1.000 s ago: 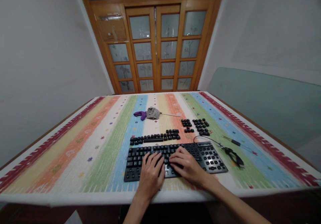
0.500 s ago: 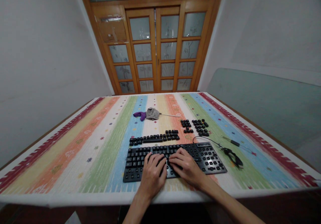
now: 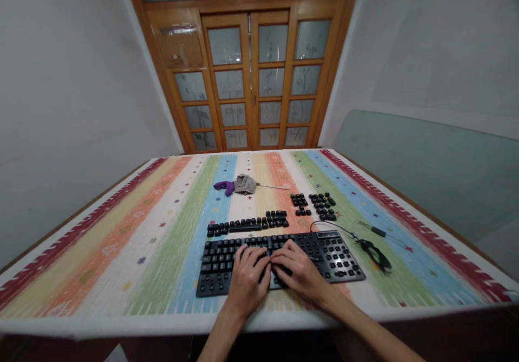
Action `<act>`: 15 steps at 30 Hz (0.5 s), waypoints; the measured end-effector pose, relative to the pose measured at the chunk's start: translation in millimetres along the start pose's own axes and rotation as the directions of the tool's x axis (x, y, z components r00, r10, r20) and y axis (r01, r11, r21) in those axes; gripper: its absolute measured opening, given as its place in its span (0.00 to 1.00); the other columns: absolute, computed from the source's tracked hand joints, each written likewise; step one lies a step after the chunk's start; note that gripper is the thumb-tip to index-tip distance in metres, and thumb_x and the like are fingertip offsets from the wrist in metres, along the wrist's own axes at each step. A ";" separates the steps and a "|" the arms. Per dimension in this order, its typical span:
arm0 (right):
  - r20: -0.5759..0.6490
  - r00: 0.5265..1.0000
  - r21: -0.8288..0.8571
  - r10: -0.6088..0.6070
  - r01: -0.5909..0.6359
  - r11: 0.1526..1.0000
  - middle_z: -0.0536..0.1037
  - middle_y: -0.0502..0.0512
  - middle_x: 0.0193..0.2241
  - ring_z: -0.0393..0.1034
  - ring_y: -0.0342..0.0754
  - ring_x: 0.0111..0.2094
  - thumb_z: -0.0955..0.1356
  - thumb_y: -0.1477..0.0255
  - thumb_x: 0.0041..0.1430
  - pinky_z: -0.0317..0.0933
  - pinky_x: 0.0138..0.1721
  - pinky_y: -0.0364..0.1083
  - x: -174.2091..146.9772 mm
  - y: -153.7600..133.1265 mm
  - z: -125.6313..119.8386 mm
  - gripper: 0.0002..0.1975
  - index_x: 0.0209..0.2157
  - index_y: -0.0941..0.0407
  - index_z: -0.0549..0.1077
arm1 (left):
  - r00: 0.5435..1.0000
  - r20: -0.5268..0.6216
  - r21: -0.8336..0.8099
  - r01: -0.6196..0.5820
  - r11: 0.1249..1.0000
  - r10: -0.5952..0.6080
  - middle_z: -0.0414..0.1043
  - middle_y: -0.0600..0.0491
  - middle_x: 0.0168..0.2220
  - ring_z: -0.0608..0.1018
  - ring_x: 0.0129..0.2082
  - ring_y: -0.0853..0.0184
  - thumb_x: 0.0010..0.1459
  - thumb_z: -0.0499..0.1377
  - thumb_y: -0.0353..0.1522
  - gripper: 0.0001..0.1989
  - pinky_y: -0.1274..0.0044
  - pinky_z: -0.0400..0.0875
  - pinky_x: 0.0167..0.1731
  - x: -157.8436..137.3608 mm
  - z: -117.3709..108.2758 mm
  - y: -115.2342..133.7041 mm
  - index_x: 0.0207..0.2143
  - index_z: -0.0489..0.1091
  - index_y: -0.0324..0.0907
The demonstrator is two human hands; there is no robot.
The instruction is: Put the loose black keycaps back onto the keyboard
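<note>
Left hand (image 3: 248, 278) shifts slightly right over the keyboard (image 3: 267, 240) compared with the frame a second ago; its thumb and forefinger now meet or nearly meet the right hand's (image 3: 298, 270) fingertips. Loose parts show no displacement relative to the cloth.

Keyboard: lies flat close to the near edge of the surface (image 3: 133, 275), slightly right of that edge's middle. Right-hand section shows key positions without caps.

Fingers: both hands bent, fingers curled down over the middle of the keyboard. Cannot tell whether any finger grips a key; contact points hidden.

Around it: row of loose keycaps (image 3: 245, 228) along the keyboard's far side; two further clusters beyond its far right corner, left cluster (image 3: 300, 204) and right cluster (image 3: 323, 206). Black cable (image 3: 375, 255) bunched just beside the keyboard's right end. Dark-handled tool (image 3: 378, 232) with thin prongs lies beyond the cable, toward the surface's right edge. Grey fuzzy bundle (image 3: 245, 184), purple piece (image 3: 224, 187) adjoining on its left and thin rod (image 3: 273, 187) on its right, lies nearer the far edge.
</note>
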State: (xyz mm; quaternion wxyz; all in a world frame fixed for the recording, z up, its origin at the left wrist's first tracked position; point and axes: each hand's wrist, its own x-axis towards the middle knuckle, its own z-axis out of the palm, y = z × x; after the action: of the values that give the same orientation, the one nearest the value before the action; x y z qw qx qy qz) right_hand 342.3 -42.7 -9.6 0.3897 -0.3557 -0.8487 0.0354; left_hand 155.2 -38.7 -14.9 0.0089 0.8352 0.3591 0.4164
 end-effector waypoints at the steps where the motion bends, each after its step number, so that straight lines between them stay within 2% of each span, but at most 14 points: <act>1: -0.002 1.000 0.007 0.002 -0.002 1.000 0.80 0.57 0.35 0.67 0.51 0.37 0.67 0.79 0.62 0.67 0.38 0.51 0.2 -0.2 0.1 0.08 0.40 0.55 0.77 | 1.000 0.001 0.003 0.001 1.000 -0.001 0.77 0.49 0.44 0.77 0.45 0.60 0.62 0.55 0.25 0.10 0.56 0.67 0.54 0.7 -0.6 -0.2 0.41 0.74 0.43; 15: -0.018 0.999 0.048 0.034 -0.033 0.998 0.80 0.56 0.35 0.66 0.51 0.37 0.66 0.78 0.64 0.67 0.38 0.52 -0.2 -0.6 1.1 0.08 0.39 0.55 0.77 | 0.999 0.030 -0.008 0.014 1.000 -0.014 0.77 0.49 0.45 0.76 0.46 0.59 0.61 0.56 0.25 0.09 0.55 0.67 0.54 0.6 1.0 -3.0 0.40 0.74 0.44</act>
State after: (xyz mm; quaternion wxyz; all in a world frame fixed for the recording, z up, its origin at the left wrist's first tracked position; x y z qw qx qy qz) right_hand 341.3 -43.1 -10.3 0.4056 -0.3610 -0.8377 0.0586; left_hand 154.4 -35.8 -16.1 0.0204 0.8387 0.3632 0.4053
